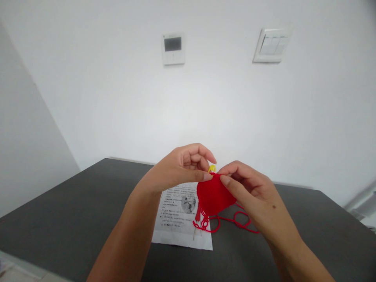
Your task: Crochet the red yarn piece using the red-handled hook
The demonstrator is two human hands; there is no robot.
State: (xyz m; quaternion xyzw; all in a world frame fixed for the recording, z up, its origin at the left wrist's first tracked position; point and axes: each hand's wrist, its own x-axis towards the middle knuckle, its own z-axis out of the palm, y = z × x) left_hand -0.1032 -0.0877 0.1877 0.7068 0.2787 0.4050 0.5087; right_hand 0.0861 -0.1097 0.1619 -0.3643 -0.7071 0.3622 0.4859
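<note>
A red crocheted piece (pixel 216 194) hangs tilted between my hands, above the table. My right hand (pixel 252 186) pinches its upper edge between thumb and fingers. My left hand (pixel 189 164) has its thumb on the upper left edge, with the index finger raised and apart; the other fingers are curled behind, and their contact is partly hidden. A yellow stitch marker (pixel 212 168) stands up at the top edge, right by the left fingertips. Red yarn (pixel 242 220) trails in loops below the piece. A narrow red item (pixel 198 212) with thin tips shows beneath; its kind is unclear.
Under the work lies a printed paper sheet (pixel 173 211) with a dark picture on it. It rests on a dark grey table (pixel 88 199) against a white wall. A thermostat panel (pixel 173 49) and a light switch (pixel 272 46) are mounted on the wall.
</note>
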